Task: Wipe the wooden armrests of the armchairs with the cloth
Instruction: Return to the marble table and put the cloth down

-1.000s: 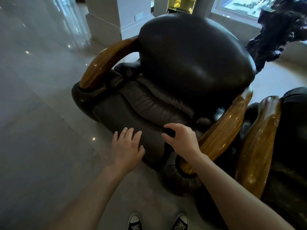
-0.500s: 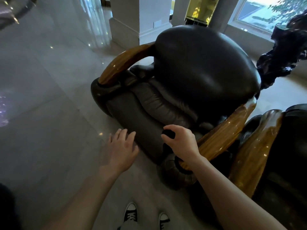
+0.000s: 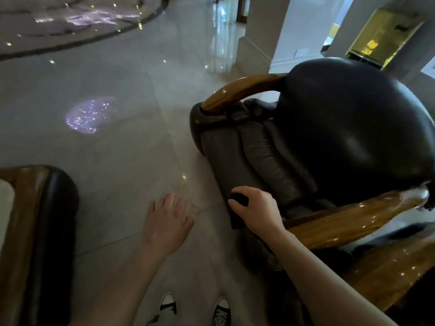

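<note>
A person stands over a dark leather armchair [image 3: 341, 137] on a glossy tiled floor [image 3: 117, 149]. Their right hand [image 3: 256, 210] grips a dark cloth [image 3: 237, 208] at the front end of the near wooden armrest [image 3: 353, 220]. The left hand [image 3: 164, 222] hovers open above the floor, fingers spread. The far armrest [image 3: 237, 90] curves behind the seat. Two black sneakers [image 3: 195, 308] show below

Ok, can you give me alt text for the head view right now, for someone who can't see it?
A person's right hand grips a dark cloth at the front end of a leather armchair's near wooden armrest, while the open left hand hovers over the glossy tiled floor. The far armrest curves behind the seat; two sneakers show below.
</note>
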Demonstrator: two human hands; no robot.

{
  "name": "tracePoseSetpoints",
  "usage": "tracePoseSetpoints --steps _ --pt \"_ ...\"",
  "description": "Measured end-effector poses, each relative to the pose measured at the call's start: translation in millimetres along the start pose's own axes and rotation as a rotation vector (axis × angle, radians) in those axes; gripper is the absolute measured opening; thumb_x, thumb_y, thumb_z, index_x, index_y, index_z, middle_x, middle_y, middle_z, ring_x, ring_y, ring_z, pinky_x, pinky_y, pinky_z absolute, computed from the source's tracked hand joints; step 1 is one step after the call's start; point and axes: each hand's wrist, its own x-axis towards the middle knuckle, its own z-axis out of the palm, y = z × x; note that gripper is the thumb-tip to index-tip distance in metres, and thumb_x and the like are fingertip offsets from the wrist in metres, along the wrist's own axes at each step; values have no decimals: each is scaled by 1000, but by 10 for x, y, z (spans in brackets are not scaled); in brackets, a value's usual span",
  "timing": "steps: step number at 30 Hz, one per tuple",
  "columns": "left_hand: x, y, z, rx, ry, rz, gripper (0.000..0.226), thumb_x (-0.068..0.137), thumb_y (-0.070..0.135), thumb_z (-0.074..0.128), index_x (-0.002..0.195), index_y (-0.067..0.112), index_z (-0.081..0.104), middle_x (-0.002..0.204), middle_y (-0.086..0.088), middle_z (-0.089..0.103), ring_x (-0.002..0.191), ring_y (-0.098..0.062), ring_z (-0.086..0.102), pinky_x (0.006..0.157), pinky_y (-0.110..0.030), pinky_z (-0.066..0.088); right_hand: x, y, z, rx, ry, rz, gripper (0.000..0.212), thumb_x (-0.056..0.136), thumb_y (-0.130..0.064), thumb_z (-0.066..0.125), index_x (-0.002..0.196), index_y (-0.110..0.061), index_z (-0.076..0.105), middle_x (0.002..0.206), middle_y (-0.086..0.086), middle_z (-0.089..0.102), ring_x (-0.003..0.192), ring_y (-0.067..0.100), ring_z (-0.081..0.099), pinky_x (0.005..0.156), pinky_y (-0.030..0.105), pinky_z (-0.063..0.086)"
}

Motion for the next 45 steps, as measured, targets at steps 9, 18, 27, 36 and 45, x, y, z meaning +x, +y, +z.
tracePoseSetpoints --steps 9,18,27,36,45 --pt "-906 -829 -32 -21 1 -243 60 90 49 38 144 22 38 144 -9 43 131 -29 38 109 -46 27 -275 -797 565 -15 -141 -203 24 87 -37 69 109 -27 72 100 -5 72 91 13 65 80 31 52" --pt "-2197 -1861 -151 -81 38 -419 57 90 48 43 141 24 37 145 -8 40 137 -29 32 113 -51 20 -987 -1824 1555 2 -291 -309 24 88 -39 66 111 -30 70 95 -11 70 84 7 63 74 26 54" --pt "-3336 -2789 -167 -99 12 -623 64 88 54 30 146 26 31 152 -9 35 142 -30 27 114 -52 19 -1640 -2809 2498 57 -470 -446 15 88 -38 66 100 -29 69 84 -15 67 73 1 60 60 14 46" --pt "-3845 -3412 -8 -65 8 -871 60 94 53 27 148 28 25 156 -4 28 144 -25 21 116 -49 17 -1522 -3420 3423 26 -655 -589 11 90 -36 65 92 -26 68 76 -10 67 70 0 62 54 22 52" --pt "-3805 -4074 156 -119 19 -1126 60 94 53 34 148 28 28 156 -5 29 145 -26 20 117 -50 17 -1152 -4038 4313 -74 -847 -775 35 94 -46 61 126 -32 64 116 -10 68 87 4 59 68 15 43"
